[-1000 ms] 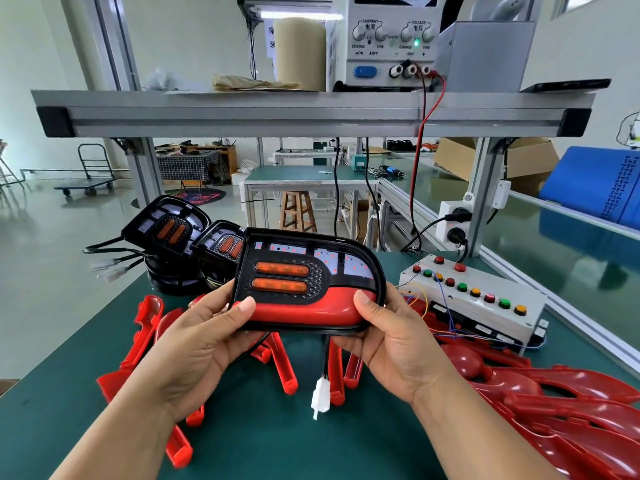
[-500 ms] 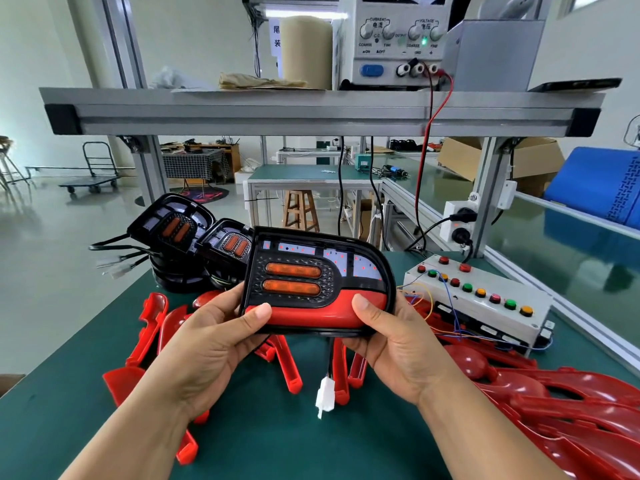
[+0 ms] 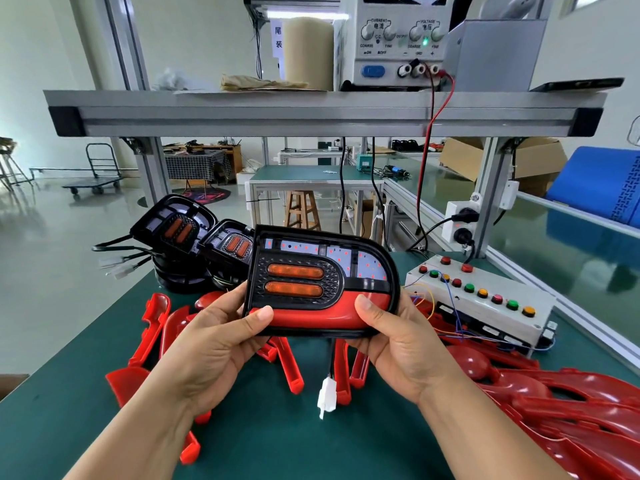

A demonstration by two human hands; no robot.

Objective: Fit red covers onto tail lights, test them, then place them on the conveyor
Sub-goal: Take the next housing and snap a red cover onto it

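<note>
over the green counter (image 3: 277, 445) a white plug (image 3: 327, 396) dangles from the light (image 3: 311, 258), which is held up clear of the top. left grip (image 3: 214, 341) and right grip (image 3: 405, 348) each curl round one end of it, thumbs pressed on the red cover (image 3: 311, 317) along its lower edge. loose covers (image 3: 291, 372) lie beneath, more heaped to the right. behind sit a button box (image 3: 485, 306) and stacked lights (image 3: 180, 226), then a power supply (image 3: 394, 46) on the shelf (image 3: 311, 109).

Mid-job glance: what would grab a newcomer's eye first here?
A tail light with its red cover along the bottom, gripped centre frame by left hand and right hand. Its white connector dangles free below; loose red covers sprawl over the green bench, a button box at right.
</note>
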